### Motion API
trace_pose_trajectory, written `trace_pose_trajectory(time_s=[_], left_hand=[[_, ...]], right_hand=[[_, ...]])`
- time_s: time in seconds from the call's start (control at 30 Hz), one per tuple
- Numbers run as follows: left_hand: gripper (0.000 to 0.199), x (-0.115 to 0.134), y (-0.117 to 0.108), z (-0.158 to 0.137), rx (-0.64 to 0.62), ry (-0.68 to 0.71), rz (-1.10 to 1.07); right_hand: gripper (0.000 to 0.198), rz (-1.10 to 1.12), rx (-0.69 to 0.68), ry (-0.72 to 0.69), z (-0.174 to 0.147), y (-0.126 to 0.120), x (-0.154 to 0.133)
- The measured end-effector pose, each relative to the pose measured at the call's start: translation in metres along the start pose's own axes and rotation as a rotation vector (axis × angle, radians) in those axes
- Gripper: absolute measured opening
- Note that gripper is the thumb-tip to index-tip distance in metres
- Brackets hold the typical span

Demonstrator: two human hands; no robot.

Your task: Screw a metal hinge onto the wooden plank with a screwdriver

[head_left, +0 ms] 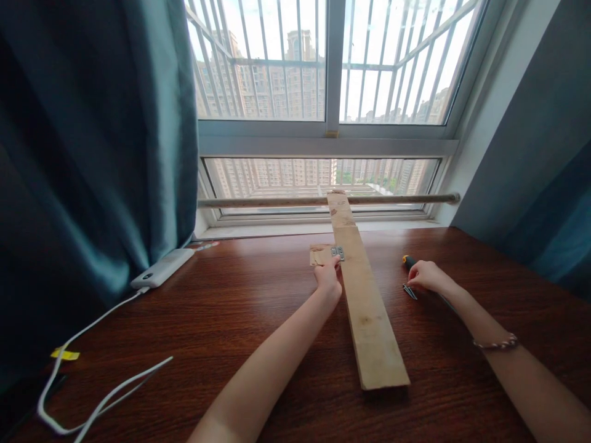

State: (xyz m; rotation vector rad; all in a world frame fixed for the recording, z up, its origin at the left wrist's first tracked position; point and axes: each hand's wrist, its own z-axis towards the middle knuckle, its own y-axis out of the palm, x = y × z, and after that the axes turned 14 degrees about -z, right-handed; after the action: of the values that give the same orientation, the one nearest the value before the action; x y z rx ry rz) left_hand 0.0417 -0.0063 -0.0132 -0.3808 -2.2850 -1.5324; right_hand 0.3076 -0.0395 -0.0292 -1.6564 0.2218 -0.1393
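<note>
A long pale wooden board point(367, 307) lies on the table, pointing toward the window. At its left edge a small metal hinge point(340, 251) bridges the board and a short wooden piece point(319, 253). My left hand point(329, 277) is closed there, thumb and fingers pinching the hinge against the wood. To the right of the board, my right hand point(427, 275) is closed with its fingertips on a few screws point(409, 291) lying on the table. A screwdriver with a black and yellow handle point(407, 261) lies just beyond that hand, partly hidden by it.
The dark red-brown wooden table point(295, 394) ends at a barred window. A round rail point(397, 199) crosses in front of the glass near the board's far end. At left are a white power bank point(162, 269), its white cable point(99, 317), a yellow tag and a blue curtain point(152, 123).
</note>
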Motion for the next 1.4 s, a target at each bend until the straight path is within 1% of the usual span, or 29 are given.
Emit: trace_pose_trajectory(time_s=[0.1, 0.23, 0.47, 0.73, 0.87, 0.97, 1.07, 1.1, 1.17, 1.23, 1.27, 1.33, 1.4], left_hand=[[0.023, 0.001, -0.001, 0.000, -0.022, -0.043, -0.020], [0.022, 0.001, -0.001, -0.001, -0.020, -0.043, -0.026], [0.022, -0.002, -0.002, 0.004, -0.026, -0.031, -0.041], [0.024, -0.004, -0.004, 0.009, -0.016, -0.042, -0.042], [0.023, -0.003, -0.003, 0.007, -0.016, -0.048, -0.044], [0.024, -0.003, -0.002, 0.006, -0.017, -0.039, -0.043], [0.024, -0.002, -0.002, 0.005, -0.017, -0.032, -0.046], [0.024, -0.002, -0.002, 0.005, -0.018, -0.035, -0.048], [0.024, -0.002, -0.003, 0.006, -0.021, -0.044, -0.052], [0.025, -0.002, -0.004, 0.006, -0.028, -0.051, -0.058], [0.025, -0.002, -0.004, 0.006, -0.033, -0.053, -0.060], [0.024, -0.003, -0.003, 0.006, -0.038, -0.054, -0.060], [0.023, -0.003, -0.002, 0.006, -0.035, -0.053, -0.061]], right_hand=[[0.008, 0.010, -0.064, 0.010, -0.003, 0.002, -0.003], [0.009, -0.002, -0.091, 0.029, -0.005, 0.000, -0.006], [0.011, -0.045, -0.097, 0.045, -0.008, -0.001, -0.013], [0.012, -0.055, -0.115, 0.085, -0.009, 0.004, -0.012], [0.013, -0.061, -0.082, 0.074, -0.006, 0.007, -0.012], [0.013, -0.069, -0.012, 0.036, -0.007, -0.001, -0.013], [0.013, -0.075, 0.091, -0.015, -0.015, -0.017, -0.017], [0.015, -0.072, 0.140, -0.035, -0.020, -0.024, -0.021], [0.019, -0.019, 0.291, -0.106, -0.031, -0.035, -0.034], [0.019, 0.133, 0.487, -0.226, -0.043, -0.044, -0.054], [0.018, 0.234, 0.556, -0.290, -0.047, -0.047, -0.066], [0.015, 0.425, 0.628, -0.374, -0.052, -0.053, -0.093], [0.014, 0.561, 0.643, -0.417, -0.050, -0.056, -0.119]])
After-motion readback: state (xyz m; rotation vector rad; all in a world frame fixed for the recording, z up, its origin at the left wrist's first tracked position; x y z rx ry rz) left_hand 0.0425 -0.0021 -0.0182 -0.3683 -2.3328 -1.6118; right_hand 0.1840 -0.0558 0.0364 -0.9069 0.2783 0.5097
